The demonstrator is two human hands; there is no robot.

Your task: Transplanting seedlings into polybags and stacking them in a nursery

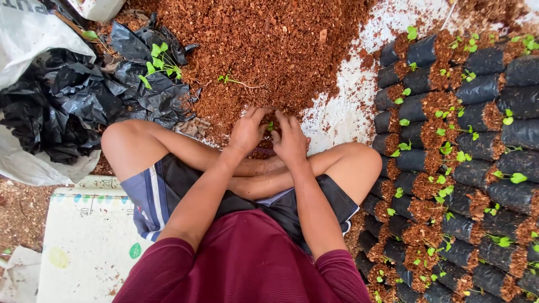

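Head view
Landmark: the heap of red-brown coir soil spread over the floor, top centre.
Floor: pale sheeting shows bare at the heap's right edge, dusted with crumbs of the soil.
Left hand: at the heap's near edge, fingers curled together and pressed down; what they grip is hidden.
Right hand: just beside the left hand, fingers bent down and close together; I cannot tell if they clamp anything.
Seedling: a speck of green between the two hands, at the heap's near edge.
Filled bags: right of the heap, rows of small black grow bags lying packed side by side, soil and green sprouts at their mouths.
Loose seedlings: left of the heap, resting on crumpled black plastic; one more lies on the heap itself.
White sack: far left of the heap, open, stuffed with black plastic.
Printed mat: below and left of the heap, pale with coloured dots, under the person's crossed legs.
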